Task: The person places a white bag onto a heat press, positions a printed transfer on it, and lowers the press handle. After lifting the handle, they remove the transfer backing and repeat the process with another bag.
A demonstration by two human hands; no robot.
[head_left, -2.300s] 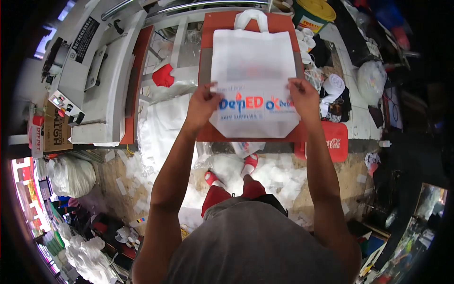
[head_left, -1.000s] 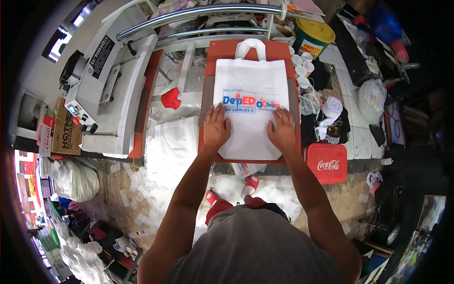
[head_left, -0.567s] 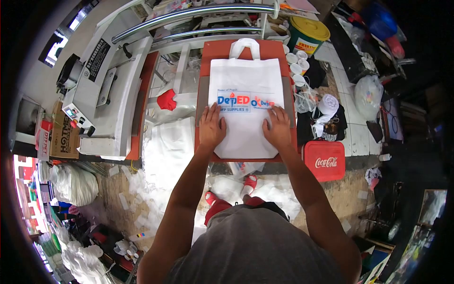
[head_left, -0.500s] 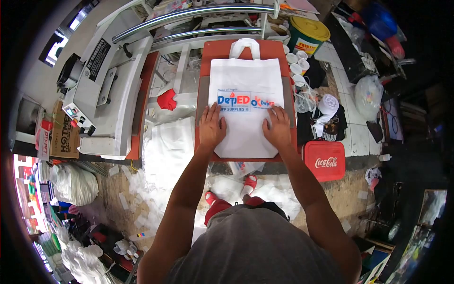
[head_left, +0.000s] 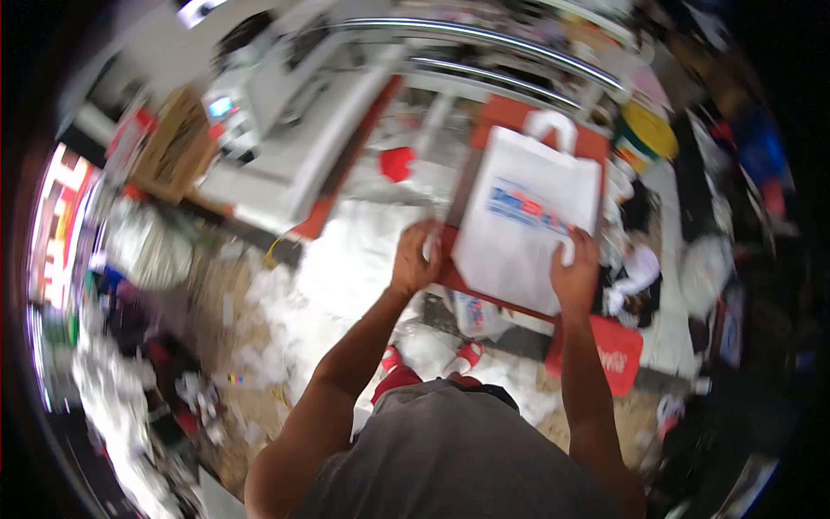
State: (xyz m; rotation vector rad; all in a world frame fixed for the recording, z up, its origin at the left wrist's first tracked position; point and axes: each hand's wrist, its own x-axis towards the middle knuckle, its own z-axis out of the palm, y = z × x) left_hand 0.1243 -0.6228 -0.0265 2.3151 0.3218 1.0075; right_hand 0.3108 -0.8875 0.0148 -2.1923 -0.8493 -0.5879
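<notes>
A white tote bag (head_left: 527, 242) with blue and red print and a looped handle lies flat on the red-edged press bed (head_left: 506, 110). My right hand (head_left: 577, 270) rests on the bag's right side, thumb and fingers apart. Off the bag, my left hand (head_left: 417, 257) hovers by the bed's lower left edge. Its fingers are slightly curved with a gap to the thumb, and nothing shows in it. Motion blur softens the print and both hands.
The grey-white heat press head (head_left: 285, 104) with a lit display stands at left. Metal rails (head_left: 484, 35) cross behind the bed. White bags (head_left: 354, 259) are heaped at left of my hands. A red Coca-Cola board (head_left: 612, 355) and a yellow-lidded bucket (head_left: 648, 134) are at right.
The view has swung left, so the bag and bed appear further right and tilted. My left hand has come off the bag to the left; my right hand stays on its right side.
</notes>
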